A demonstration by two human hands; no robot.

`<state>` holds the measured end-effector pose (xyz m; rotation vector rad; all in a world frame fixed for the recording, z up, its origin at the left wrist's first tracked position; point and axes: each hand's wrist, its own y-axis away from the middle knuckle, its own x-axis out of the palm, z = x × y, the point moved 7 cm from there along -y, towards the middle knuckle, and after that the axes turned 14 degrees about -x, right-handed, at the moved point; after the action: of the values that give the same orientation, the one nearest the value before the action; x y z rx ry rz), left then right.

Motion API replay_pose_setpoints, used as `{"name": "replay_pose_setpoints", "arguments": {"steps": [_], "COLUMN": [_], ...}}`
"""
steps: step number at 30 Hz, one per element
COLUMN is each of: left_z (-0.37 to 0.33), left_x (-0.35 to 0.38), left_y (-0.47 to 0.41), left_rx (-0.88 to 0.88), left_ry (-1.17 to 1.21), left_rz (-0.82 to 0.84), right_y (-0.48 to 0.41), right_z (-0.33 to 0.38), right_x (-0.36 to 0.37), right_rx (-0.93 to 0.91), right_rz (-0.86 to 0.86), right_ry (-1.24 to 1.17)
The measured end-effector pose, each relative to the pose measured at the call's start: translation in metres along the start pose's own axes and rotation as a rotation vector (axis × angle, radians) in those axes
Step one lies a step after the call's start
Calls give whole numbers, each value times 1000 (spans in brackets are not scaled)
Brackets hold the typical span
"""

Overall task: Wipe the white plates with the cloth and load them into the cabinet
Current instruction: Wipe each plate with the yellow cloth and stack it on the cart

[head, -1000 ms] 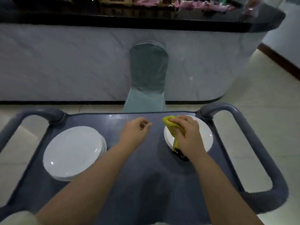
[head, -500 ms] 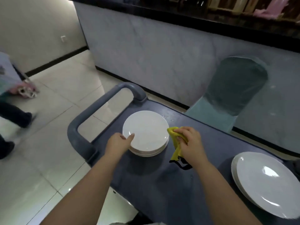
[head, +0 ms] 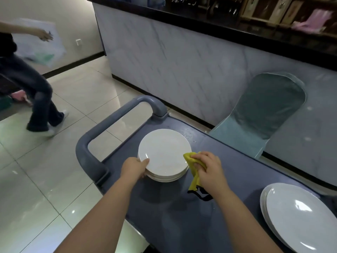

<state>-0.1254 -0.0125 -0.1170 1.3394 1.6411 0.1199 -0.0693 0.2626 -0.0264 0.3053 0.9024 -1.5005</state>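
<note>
From the head camera, the left hand (head: 134,168) gripped the near-left edge of the stack of white plates (head: 164,152). Its thumb lay on the rim of the top plate and its fingers curled down around the side of the stack, with their tips hidden. The stack sat just beyond this hand, on the left end of the grey cart (head: 182,216).

The right hand (head: 209,170) was clenched around the yellow cloth (head: 190,158), which was bunched in the fingers. One corner of the cloth stuck out to the hand's left and touched the right rim of the stack. The rest hung down below the palm, and its dark-edged end lay on the cart top just beside the wrist. The stack lay between the two hands, closer to the left one.

Well off to the right of the right hand, a second pile of white plates (head: 300,216) rested on the same cart, partly cut off by the frame edge. The cart's looped handle (head: 94,136) curved up to the left of the left hand.

Beyond the right hand stood a chair in a teal cover (head: 264,114), against a marble-faced counter (head: 182,70).

Far to the left of the left hand, a person (head: 36,92) in dark trousers stood mid-stride on the tiled floor (head: 45,170), holding a pale plastic bag (head: 42,44).
</note>
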Motion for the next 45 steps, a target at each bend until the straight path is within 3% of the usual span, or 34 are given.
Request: {"name": "replay_pose_setpoints", "arguments": {"steps": [3, 8, 12, 24, 30, 34, 39, 42, 45], "left_z": [13, 33, 47, -5, -50, -107, -149, -151, -120], "left_x": [-3, -12, 15, -29, -48, -65, -83, -87, -96], "left_y": [-5, -5, 5, 21, 29, 48, 69, 73, 73], "left_rx": [-26, -42, -144, 109, 116, 257, 446, 422, 282], "left_ry": [225, 492, 666, 573, 600, 415, 62, 38, 258], "left_rz": [43, -28, 99, -9, 153, 161, -33, 47, 262], "right_y": [3, 4, 8, 9, 7, 5, 9, 13, 22], "right_z": [-5, -15, -12, -5, 2, 15, 33, 34, 27], "right_x": [-2, -11, -9, -10, -17, -23, -25, -28, -42], "right_rx": [14, 59, 53, 66, 52, -31, -145, -163, -90], "right_rz": [4, -17, -19, -29, -42, -89, -114, -120, -212], "right_ry": [-8, 9, -33, -39, -32, 24, 173, 230, 122]}}
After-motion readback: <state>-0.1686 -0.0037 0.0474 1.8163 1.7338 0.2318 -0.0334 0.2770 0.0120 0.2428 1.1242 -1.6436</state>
